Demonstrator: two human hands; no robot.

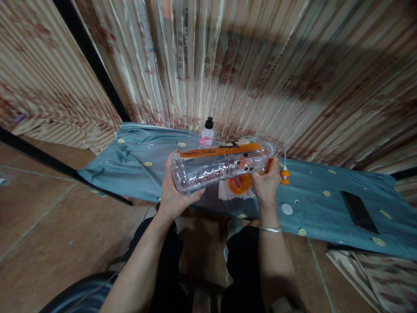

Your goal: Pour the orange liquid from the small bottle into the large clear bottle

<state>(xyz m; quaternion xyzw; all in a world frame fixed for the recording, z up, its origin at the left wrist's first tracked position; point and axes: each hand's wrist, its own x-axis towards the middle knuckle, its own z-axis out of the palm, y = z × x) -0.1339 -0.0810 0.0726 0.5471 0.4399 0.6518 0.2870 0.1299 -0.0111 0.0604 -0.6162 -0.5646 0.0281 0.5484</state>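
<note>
A large clear plastic bottle (215,167) with an orange label is held nearly level above the table, base to the left and neck to the right. My left hand (176,191) wraps round its base end, thumb on the near side. At the neck end my right hand (266,180) is closed on it, its fingers partly hidden. Some amber-orange shows by those fingers; I cannot tell what it belongs to. Beneath the bottle, an orange container (239,184), partly hidden, rests on a white cloth (227,191). Right of my right hand lies an orange pump top (285,176) with a clear tube.
A small bottle (206,134) with black cap and pink label stands behind. A white round cap (286,209) and a dark phone (359,211) lie on the teal-covered table (312,191). Striped curtain (228,65) hangs behind; black poles (94,61) stand left.
</note>
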